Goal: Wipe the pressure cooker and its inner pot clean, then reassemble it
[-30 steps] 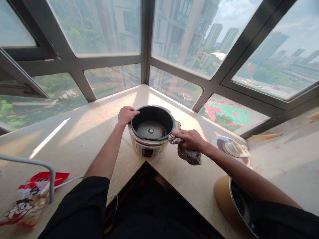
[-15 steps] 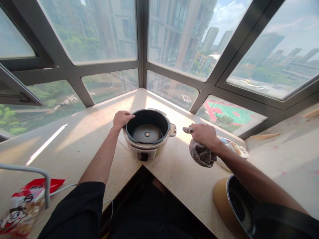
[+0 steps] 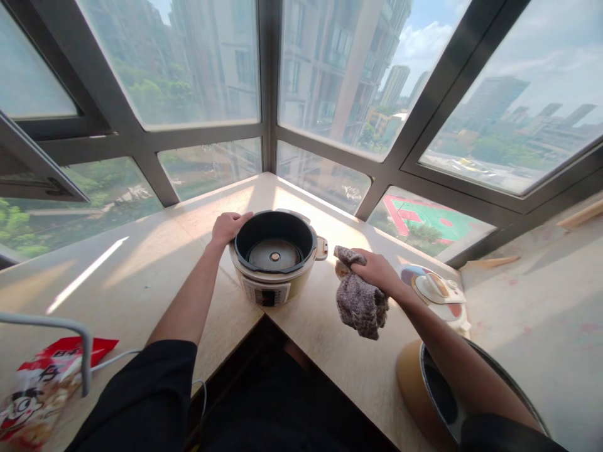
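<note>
An electric pressure cooker (image 3: 264, 282) stands lidless in the corner of the counter, its dark inside and the round heating plate (image 3: 275, 256) at the bottom exposed. My left hand (image 3: 230, 226) is closed on the left side of its rim. To the right of the cooker, my right hand (image 3: 374, 269) grips a bunched grey-brown cloth (image 3: 362, 304), which hangs down above the counter. Part of the cloth sticks out past my fingers toward the cooker's side handle (image 3: 322, 248), without touching it.
The cooker's lid (image 3: 436, 290) lies on the counter (image 3: 325, 351) at the right. Nearer me stands the inner pot (image 3: 409, 383), partly covered by my right forearm. At the left are a red snack bag (image 3: 51, 389), a grey bent tube (image 3: 51, 321) and a white cord (image 3: 115, 359). Windows (image 3: 325, 157) enclose the corner.
My right hand has moved left and slightly down, bringing the cloth closer to the cooker; more of the cloth hangs in view. My left hand stays on the rim.
</note>
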The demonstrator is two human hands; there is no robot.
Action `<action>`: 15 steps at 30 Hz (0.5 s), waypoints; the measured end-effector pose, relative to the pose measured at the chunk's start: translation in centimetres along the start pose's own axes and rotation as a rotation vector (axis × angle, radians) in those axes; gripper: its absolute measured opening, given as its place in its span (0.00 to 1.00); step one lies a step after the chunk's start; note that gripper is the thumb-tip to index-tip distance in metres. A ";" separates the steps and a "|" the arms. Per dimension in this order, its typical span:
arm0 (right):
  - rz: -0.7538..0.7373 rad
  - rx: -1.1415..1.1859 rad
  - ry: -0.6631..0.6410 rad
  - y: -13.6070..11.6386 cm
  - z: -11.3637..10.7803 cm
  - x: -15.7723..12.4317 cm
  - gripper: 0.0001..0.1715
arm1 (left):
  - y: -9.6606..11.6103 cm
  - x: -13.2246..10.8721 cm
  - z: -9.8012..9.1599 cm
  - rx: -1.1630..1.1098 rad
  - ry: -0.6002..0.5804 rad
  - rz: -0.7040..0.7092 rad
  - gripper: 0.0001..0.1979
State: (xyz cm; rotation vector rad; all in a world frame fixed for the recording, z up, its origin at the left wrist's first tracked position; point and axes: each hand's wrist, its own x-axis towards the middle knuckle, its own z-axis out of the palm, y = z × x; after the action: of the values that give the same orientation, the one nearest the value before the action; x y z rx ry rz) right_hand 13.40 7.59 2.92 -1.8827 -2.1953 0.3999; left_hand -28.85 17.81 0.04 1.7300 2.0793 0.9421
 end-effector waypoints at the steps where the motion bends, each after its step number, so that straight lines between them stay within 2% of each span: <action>1: 0.006 0.009 -0.005 0.3 0.3 -0.2 0.28 | 0.1 0.0 0.0 0.004 0.017 -0.009 0.30; 5: 0.059 0.020 -0.038 1.5 1.0 -1.2 0.28 | 0.1 -0.1 0.2 -0.069 0.103 -0.040 0.27; 10: 0.133 0.027 -0.077 2.8 0.9 -3.2 0.24 | -0.3 -0.2 0.3 -0.231 0.285 -0.145 0.23; 13: 0.186 0.032 -0.068 3.5 0.7 -4.7 0.22 | -0.4 -1.2 0.7 -0.348 0.364 -0.247 0.21; 15: 0.209 0.048 -0.051 4.0 0.7 -5.7 0.21 | -0.6 -2.5 1.2 -0.450 0.375 -0.302 0.20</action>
State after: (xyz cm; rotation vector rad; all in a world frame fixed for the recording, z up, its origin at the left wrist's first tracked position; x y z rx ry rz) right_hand 17.79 2.46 0.90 -2.1044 -2.0063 0.5371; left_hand -28.02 15.72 -1.71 1.0430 2.0422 1.5742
